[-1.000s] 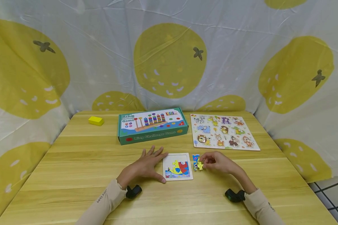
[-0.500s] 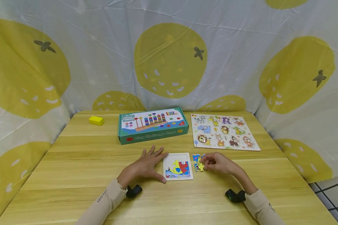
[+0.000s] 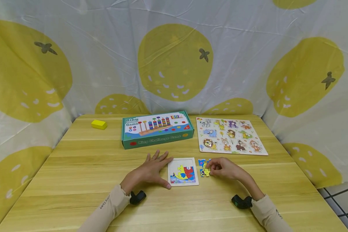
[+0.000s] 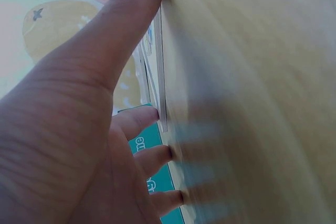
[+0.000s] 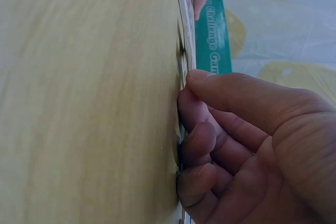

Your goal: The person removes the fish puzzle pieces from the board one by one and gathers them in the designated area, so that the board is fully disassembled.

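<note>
While splayed left hand (image 3: 149, 170) touches square board (image 3: 183, 162) | right hand (image 3: 225, 168) pinches lobed yellow piece (image 3: 207, 173)

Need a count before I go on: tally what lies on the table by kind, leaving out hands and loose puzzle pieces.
Box: 1
Block: 1
Boards: 2, the small board and the large board
Total: 4
</note>
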Tool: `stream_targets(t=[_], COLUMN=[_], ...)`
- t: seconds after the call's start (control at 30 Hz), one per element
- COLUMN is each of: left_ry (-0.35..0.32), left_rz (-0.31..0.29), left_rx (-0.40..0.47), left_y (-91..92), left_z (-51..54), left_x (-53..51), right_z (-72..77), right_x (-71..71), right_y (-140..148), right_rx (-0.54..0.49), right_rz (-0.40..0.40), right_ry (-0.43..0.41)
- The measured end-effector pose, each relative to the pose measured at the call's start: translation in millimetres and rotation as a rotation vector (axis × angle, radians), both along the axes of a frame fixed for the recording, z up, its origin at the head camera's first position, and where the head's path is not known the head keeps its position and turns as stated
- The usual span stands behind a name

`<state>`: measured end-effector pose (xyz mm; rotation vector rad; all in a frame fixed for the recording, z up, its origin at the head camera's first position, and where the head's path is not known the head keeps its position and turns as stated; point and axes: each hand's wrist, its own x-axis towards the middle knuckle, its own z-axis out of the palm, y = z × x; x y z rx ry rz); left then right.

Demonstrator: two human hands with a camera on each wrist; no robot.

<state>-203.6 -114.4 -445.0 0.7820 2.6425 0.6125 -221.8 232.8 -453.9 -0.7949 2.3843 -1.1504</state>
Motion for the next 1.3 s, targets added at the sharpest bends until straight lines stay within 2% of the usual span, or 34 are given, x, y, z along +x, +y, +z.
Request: stream_targets(t=[0.3,0.73,1.13,1.3], left_ry=[0.000,-0.004,-0.014,-0.011], left_rz=[-0.004,-0.004,0.001,0.005], left_rx=[0.004,0.009,0.026,0.017], left_y=[0.6,-0.1,0.3,-0.3], left_z=[-0.7,1.2,1.0,0.2], left_x=[-0.8,-0.1,0.6,0.7], right_z=[1.7,1.0,9.9,16.5], right_x=[1.5,1.3,-1.4,-4.8], right_y=[1,0,-12,-26], right_rx=[-0.042,-0.019,0.032,0.013], right_rz=[0.016,0.005,-0.028,-0.006], right_ry=[-0.006,-0.005,0.149,0.163])
